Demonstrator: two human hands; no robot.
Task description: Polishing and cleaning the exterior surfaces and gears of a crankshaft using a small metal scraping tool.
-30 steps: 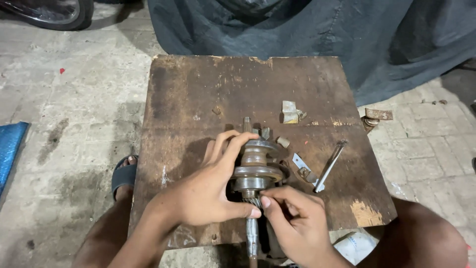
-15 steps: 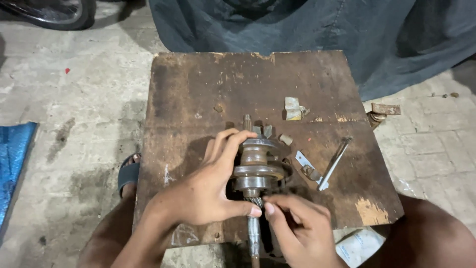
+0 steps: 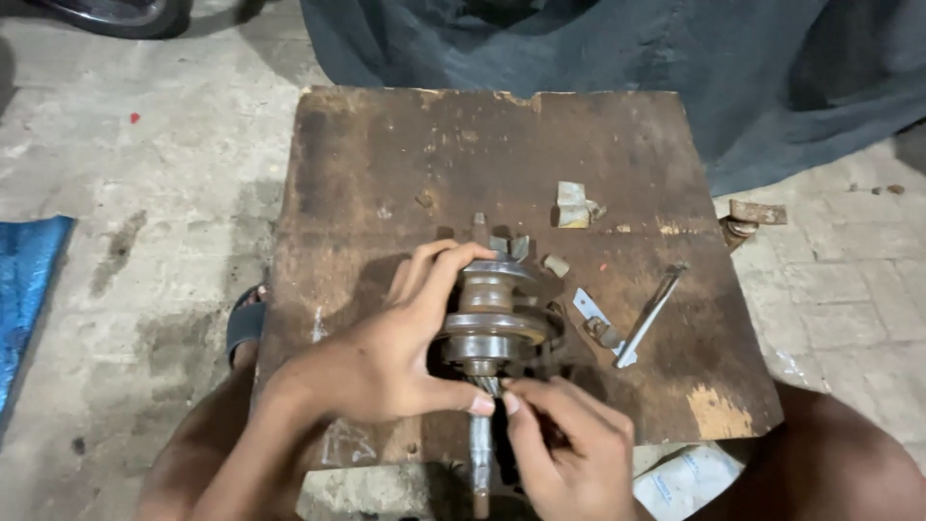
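Gripping a steel shaft assembly (image 3: 487,323) with both hands at the near edge of the wooden board (image 3: 386,164). Looks like a crank or gear shaft: stacked round flanges up top, thin splined stem running down toward the near side, past the board edge.

Right hand (image 3: 569,453), nearest: fingers curled almost closed, thumb and forefinger tips pinched onto the stem just below the lowest flange. Cannot tell if anything small sits between the fingertips.

Left hand (image 3: 386,362), just beyond: fingers half open, wrapped round the left side of the flanges, thumb tip pressed at the stem, touching the right fingertips. Fingertips reaching over the top collar.

Handling, as a judgement: solid metal, so heavy for its size, fully stiff, top-heavy on that thin stem. Probably oily, so slippery on the polished rims. Not fragile, but would dent the board or a foot if dropped. Best hold: palm round the wide flanges, second hand steadying the stem.

Further right on the board: a flat metal bracket (image 3: 590,311), a slim metal rod (image 3: 648,316), a small cylinder (image 3: 556,264). Further still, a pale folded scrap (image 3: 573,205). Beyond the far edge, dark tarpaulin (image 3: 617,68); blue sheet (image 3: 24,289) far left on concrete floor (image 3: 145,164).
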